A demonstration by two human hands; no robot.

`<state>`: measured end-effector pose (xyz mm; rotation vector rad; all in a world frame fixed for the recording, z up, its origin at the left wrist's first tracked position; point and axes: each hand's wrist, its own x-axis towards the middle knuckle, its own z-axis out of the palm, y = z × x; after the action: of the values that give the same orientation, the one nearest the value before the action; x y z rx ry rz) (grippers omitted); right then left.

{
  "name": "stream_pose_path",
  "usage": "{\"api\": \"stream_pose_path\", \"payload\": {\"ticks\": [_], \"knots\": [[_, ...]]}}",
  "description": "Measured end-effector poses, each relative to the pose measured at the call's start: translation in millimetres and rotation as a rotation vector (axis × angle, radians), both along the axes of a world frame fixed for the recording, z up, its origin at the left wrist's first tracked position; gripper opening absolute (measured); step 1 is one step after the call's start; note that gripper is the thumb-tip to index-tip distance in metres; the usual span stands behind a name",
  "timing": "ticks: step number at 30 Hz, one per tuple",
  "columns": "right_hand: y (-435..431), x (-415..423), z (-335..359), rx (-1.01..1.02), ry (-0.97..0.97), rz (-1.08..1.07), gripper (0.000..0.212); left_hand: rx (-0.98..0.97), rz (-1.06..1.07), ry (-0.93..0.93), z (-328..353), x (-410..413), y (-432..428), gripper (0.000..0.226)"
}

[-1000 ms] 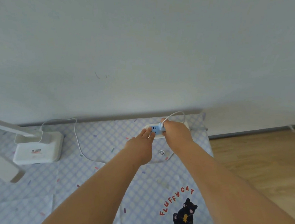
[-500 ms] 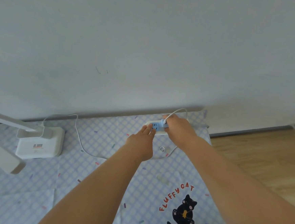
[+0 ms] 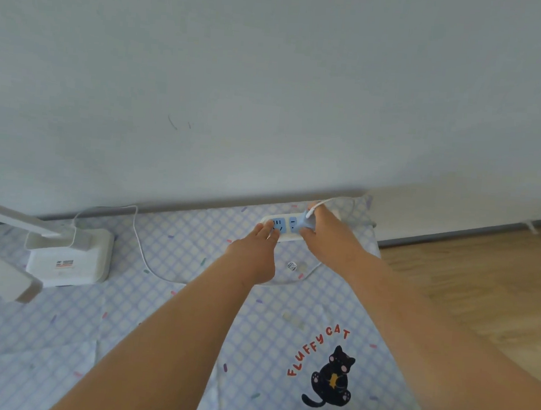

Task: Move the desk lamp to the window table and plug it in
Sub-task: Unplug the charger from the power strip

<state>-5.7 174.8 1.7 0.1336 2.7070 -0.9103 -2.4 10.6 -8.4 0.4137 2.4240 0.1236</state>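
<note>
Since a second ago our left hand (image 3: 256, 253) keeps pressing the power strip (image 3: 285, 227) flat-fingered; our right hand (image 3: 326, 238) still pinches the plug (image 3: 303, 224). The lamp (image 3: 68, 253) stays at nine o'clock.

One lamp (image 3: 68, 253), one power strip (image 3: 282, 226), two hands (image 3: 253, 257).

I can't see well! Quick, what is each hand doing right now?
Left hand: open, fingers pressing down on the power strip.
Right hand: closed, holding the lamp's plug at the strip.
</note>
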Motion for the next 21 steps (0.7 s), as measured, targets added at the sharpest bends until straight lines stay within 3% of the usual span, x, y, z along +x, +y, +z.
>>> {"api": "stream_pose_path", "payload": {"ticks": [6, 12, 21], "knots": [[10, 25, -2, -0.081, -0.119, -0.066, 0.017, 0.025, 0.003, 0.063, -7, 7, -5, 0.072], [14, 41, -3, 0.022, -0.160, 0.031, 0.029, 0.034, -0.034, 0.133, -10, 33, -5, 0.075], [14, 73, -12, 0.051, -0.297, 0.136, 0.023, 0.075, 0.024, 0.111, -8, 63, 0, 0.070]]}}
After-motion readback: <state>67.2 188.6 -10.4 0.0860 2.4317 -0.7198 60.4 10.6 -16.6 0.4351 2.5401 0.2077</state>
